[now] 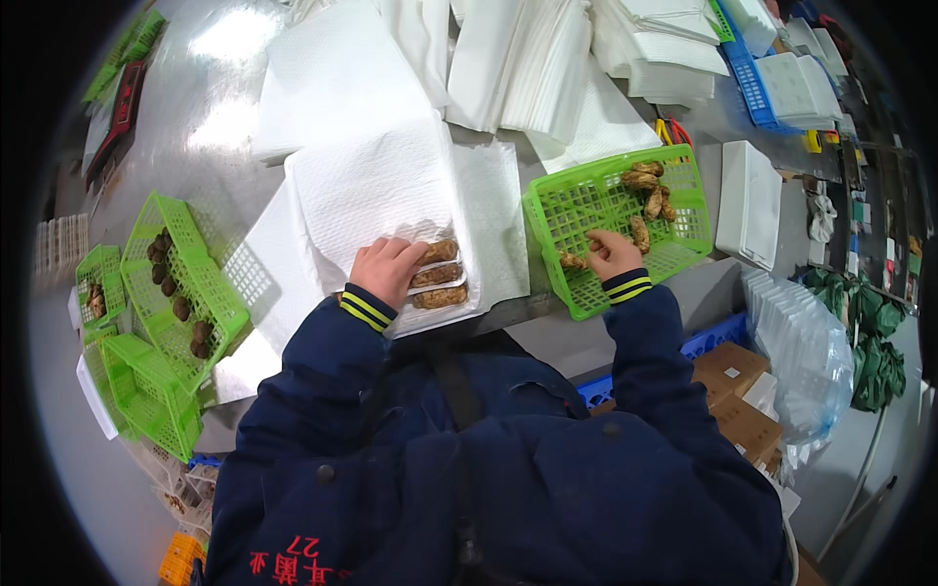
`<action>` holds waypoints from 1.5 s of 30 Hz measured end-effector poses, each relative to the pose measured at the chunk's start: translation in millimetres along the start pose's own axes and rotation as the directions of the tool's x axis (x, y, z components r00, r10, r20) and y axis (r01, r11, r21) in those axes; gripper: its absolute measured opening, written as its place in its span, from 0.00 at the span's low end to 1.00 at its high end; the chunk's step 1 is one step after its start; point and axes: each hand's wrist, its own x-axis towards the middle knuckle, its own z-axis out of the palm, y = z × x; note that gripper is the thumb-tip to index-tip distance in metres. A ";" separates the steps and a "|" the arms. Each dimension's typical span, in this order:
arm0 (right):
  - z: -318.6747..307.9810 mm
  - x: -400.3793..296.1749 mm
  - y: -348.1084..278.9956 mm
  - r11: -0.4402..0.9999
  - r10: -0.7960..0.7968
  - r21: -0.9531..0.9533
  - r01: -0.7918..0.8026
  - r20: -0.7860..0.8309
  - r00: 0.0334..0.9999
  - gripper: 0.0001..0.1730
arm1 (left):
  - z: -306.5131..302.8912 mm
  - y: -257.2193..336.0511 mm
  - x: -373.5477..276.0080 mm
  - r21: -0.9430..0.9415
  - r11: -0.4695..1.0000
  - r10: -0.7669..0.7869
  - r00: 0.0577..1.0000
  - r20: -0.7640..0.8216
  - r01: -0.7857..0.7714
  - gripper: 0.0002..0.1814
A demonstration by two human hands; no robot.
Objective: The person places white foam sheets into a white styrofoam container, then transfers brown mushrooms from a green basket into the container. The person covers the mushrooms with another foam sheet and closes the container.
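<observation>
A white foam tray (469, 282) lined with white absorbent paper (366, 183) lies before me at the table edge. In its near right corner, several stout brown mushrooms (440, 297) lie in a row with white strips between them. My left hand (385, 269) rests over their left ends, its fingertips at the farthest mushroom (438, 252); whether it grips that one is hidden. To the right, a green plastic basket (542, 220) holds several similar mushrooms (652, 201). Inside it, my right hand (615, 255) hovers with bent, slightly parted fingers and nothing visible in them, near a single mushroom (640, 234).
Stacks of white paper sheets (520, 66) cover the far side of the metal table (227, 88). Dark round lumps (180, 308) sit in a green basket (150, 293) at left. A white foam box (747, 205) stands at right, near red- and yellow-handled tools (670, 132). Cardboard boxes (736, 417) are below.
</observation>
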 end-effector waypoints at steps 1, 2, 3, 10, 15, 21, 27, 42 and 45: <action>7.7 1.7 -2.2 0.990 0.017 -0.144 0.005 0.152 0.988 0.24 | -2.5 1.5 2.0 -0.026 0.999 0.023 1.000 -0.009 -0.023 0.13; 19.7 -0.9 3.2 0.945 -0.119 -0.287 0.156 0.140 0.983 0.26 | -3.9 4.6 5.9 -0.051 0.998 0.046 0.999 -0.019 -0.047 0.14; 27.6 1.0 -0.7 0.919 -0.055 -0.375 0.121 0.180 0.982 0.25 | -6.2 6.2 8.1 -0.074 0.995 0.064 0.997 -0.031 -0.066 0.14; 10.3 10.1 -3.7 0.933 -0.081 -0.354 0.068 -0.021 0.997 0.17 | -13.9 -4.0 4.8 -0.147 0.989 -0.014 0.994 -0.113 -0.003 0.13; -19.5 4.6 -134.3 0.943 -0.236 0.245 0.227 0.005 0.972 0.21 | -53.4 -35.5 -30.4 -0.229 0.949 -0.302 0.831 -0.467 0.216 0.10; 91.0 31.3 -263.3 0.696 -0.709 0.201 0.689 0.038 0.704 0.13 | -64.1 -50.1 -51.0 -0.290 0.910 -0.411 0.733 -0.542 0.295 0.08; 115.4 34.0 -253.2 0.618 -0.785 0.184 0.764 0.098 0.611 0.12 | -50.8 -43.7 -74.3 -0.045 0.958 -0.267 0.819 -0.507 0.284 0.11; 67.5 142.9 -211.7 0.930 -0.148 0.302 0.209 -0.213 0.966 0.33 | -30.1 -37.5 -71.3 0.147 0.966 -0.173 0.955 -0.242 0.212 0.14; 63.4 158.9 -226.3 0.944 -0.053 0.310 0.116 -0.202 0.978 0.32 | -31.5 -35.9 -69.4 0.006 0.966 -0.240 0.904 -0.354 0.259 0.21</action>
